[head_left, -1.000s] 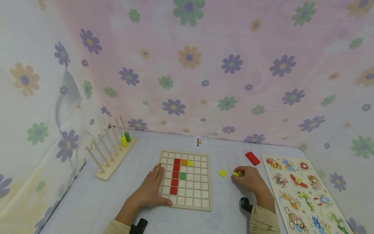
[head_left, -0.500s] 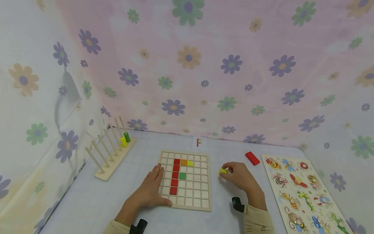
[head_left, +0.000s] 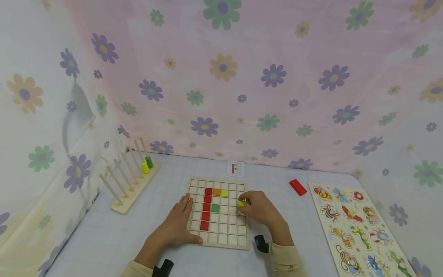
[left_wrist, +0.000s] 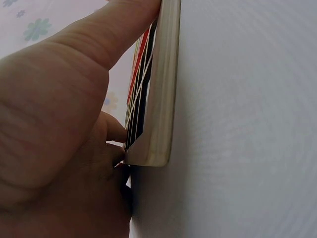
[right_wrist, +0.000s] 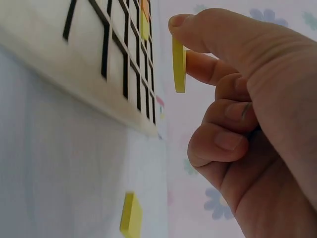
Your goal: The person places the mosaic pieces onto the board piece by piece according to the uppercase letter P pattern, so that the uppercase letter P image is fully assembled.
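A wooden grid board lies in front of me. A column of red tiles sits in it, with an orange tile, a yellow tile and a green tile to its right. My left hand rests on the board's left side, fingers straight, thumb at the near edge. Between thumb and index finger my right hand pinches another yellow tile, over the board's right edge. The right wrist view shows one more yellow tile on the table, hidden behind this hand in the head view.
Behind the board lies a small pattern card. To the right are a red block and an insect picture puzzle. On the left stands a wooden peg rack with yellow and green beads. Flowered cloth walls surround the table.
My right hand has moved left with the pinched yellow tile, from near the red block, past the loose yellow tile, to the board's right edge. The left hand has stayed put.
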`<state>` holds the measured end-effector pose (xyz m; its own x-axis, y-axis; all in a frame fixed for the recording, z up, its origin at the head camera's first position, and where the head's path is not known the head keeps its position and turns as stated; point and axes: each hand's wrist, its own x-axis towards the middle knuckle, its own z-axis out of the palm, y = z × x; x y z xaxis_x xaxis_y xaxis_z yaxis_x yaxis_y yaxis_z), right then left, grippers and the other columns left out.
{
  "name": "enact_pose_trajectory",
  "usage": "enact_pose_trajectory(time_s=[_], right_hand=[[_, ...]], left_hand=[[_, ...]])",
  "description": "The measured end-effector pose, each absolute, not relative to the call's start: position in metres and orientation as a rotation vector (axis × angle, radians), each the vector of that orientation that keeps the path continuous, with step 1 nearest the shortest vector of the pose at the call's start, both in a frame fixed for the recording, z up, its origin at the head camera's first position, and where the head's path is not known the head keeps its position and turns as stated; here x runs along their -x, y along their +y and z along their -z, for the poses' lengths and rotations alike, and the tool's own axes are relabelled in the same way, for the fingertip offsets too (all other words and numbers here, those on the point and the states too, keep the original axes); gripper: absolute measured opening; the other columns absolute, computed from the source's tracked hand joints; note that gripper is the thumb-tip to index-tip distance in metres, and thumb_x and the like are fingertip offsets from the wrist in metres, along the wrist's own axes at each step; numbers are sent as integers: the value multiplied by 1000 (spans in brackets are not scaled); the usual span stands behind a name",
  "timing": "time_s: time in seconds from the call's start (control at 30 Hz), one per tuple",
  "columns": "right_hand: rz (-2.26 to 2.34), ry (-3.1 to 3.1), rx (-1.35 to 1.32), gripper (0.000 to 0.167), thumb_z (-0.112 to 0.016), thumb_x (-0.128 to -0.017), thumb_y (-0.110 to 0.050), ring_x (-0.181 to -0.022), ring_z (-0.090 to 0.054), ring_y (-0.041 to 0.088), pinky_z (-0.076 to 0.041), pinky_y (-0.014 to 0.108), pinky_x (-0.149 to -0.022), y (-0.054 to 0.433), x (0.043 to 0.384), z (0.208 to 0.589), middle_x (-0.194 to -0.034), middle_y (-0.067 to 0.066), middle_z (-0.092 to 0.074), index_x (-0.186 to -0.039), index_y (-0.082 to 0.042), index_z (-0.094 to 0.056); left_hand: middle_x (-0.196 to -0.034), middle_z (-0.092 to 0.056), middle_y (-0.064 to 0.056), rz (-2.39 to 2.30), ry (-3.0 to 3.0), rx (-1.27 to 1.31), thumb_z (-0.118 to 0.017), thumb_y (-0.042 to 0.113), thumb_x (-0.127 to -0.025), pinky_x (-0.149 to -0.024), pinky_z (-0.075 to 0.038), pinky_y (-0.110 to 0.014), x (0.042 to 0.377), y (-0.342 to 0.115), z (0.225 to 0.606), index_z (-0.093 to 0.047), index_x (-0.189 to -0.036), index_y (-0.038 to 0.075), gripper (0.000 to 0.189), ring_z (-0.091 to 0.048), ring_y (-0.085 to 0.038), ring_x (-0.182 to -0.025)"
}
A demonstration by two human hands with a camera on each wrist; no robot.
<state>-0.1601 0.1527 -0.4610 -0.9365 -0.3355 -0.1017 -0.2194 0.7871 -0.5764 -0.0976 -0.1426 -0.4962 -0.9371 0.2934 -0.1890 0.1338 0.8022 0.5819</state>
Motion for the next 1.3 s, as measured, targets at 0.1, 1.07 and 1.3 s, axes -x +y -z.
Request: enact_pose_trajectory(time_s=[0.1, 1.07, 1.3], right_hand=[[837, 2778, 535, 18, -80, -87, -19, -69, -47, 12, -37, 23, -57, 141, 161, 463, -73, -2, -53, -102, -9, -77], [629, 2785, 668, 23, -80, -88, -27, -84, -56, 12, -54, 35, -82, 99, 160, 474, -97, 0, -75, -104, -11, -80], [701, 2760, 678, 23, -82, -87, -24, -76, -51, 11, -49, 28, -73, 98, 160, 474, -95, 0, -75, -104, -9, -81]], left_hand=[[-172, -6, -20, -834, 2720, -329, -91, 63, -61, -129, -14, -58, 98, -143, 496, -18, -162, -2, 140, -8, -39, -160], [-172, -9, -21, -816, 2724, -327, -91, 63, -61, -128, -16, -58, 99, -141, 492, -20, -161, -2, 139, -9, -39, -160], [-172, -9, -20, -813, 2722, -324, -91, 63, -61, -128, -16, -59, 99, -142, 494, -20, -161, -2, 139, -9, -39, -160]])
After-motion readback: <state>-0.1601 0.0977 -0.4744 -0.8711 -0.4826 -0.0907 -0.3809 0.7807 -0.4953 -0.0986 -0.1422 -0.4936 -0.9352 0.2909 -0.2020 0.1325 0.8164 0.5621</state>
